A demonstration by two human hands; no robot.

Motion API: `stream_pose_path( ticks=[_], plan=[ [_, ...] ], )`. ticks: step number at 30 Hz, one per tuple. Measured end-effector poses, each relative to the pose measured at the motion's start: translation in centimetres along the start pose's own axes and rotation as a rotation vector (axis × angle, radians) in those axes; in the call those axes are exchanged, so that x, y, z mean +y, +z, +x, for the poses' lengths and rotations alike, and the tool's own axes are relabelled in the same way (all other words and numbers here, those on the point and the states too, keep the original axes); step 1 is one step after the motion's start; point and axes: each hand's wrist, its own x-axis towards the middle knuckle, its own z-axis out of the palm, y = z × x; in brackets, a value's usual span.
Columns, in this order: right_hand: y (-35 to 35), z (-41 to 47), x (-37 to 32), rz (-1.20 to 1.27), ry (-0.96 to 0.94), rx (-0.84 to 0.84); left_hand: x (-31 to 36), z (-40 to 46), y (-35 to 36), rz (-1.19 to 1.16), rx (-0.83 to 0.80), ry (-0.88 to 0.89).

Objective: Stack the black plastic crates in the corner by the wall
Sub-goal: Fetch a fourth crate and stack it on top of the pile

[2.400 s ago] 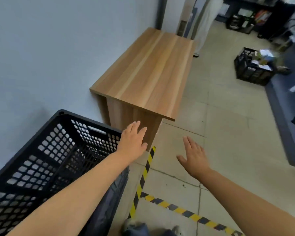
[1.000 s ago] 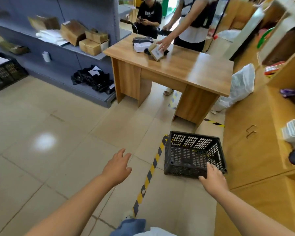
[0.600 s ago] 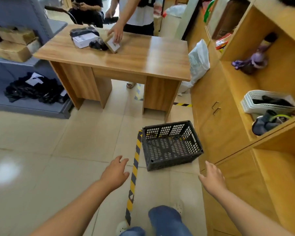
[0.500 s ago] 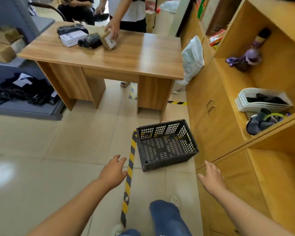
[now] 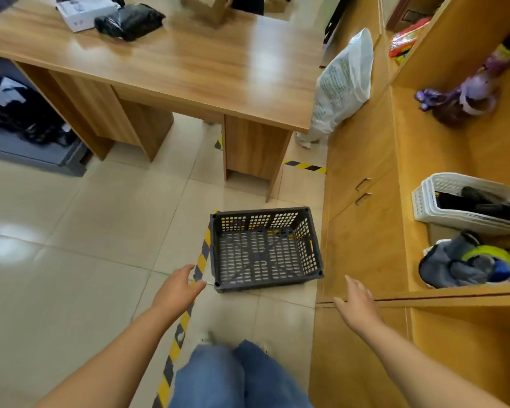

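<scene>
A black plastic crate (image 5: 264, 249) with perforated walls sits empty on the tiled floor, close against the wooden cabinet on the right. My left hand (image 5: 178, 288) reaches forward with relaxed fingers, a short way off the crate's near left corner, holding nothing. My right hand (image 5: 356, 300) is stretched out with straight fingers to the right of the crate's near right corner, in front of the cabinet edge, also empty. Neither hand touches the crate.
A wooden desk (image 5: 171, 63) with boxes and a black bag stands just behind the crate. A wooden shelf unit (image 5: 365, 201) lines the right, holding a white basket (image 5: 454, 207). A white plastic bag (image 5: 340, 83) leans there. Yellow-black floor tape (image 5: 189, 307) runs under my left hand.
I turned away from the crate by the wall and walked up to this crate on the floor. Both hands have come closer to its near corners.
</scene>
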Motion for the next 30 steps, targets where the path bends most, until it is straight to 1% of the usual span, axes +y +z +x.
stream_pose_path(
  ticks=[2,5,7,11,13,17,19,23,30],
  plan=[
    [-0.5,2.3,-0.1,-0.008,0.005,-0.021,0.9,1.6,0.2,-0.208,-0.009,-0.089],
    [-0.8,5.6,-0.4,-0.016,0.029,-0.058,2.6,4.6,-0.3,-0.638,-0.049,-0.270],
    [-0.7,7.8,-0.5,-0.007,0.057,-0.070,2.7,7.2,-0.6,-0.749,-0.078,-0.341],
    [0.3,13.1,-1.2,0.001,0.100,-0.093,1.5,13.4,0.1,-0.888,-0.057,-0.443],
    [0.4,14.2,-1.5,0.003,0.108,-0.098,1.2,14.6,0.3,-0.951,-0.056,-0.485],
    [1.6,20.1,-1.5,-0.003,0.105,-0.130,1.0,19.5,2.7,-1.035,-0.058,-0.554],
    [2.4,23.5,-1.6,0.007,0.105,-0.152,0.9,21.8,4.2,-1.054,-0.053,-0.583],
    [5.1,30.0,-1.1,0.120,0.125,-0.194,-0.6,26.5,8.2,-1.062,-0.035,-0.625],
    [11.3,40.1,0.7,0.213,0.188,-0.188,-3.2,34.4,13.7,-1.093,0.036,-0.648]
  ],
)
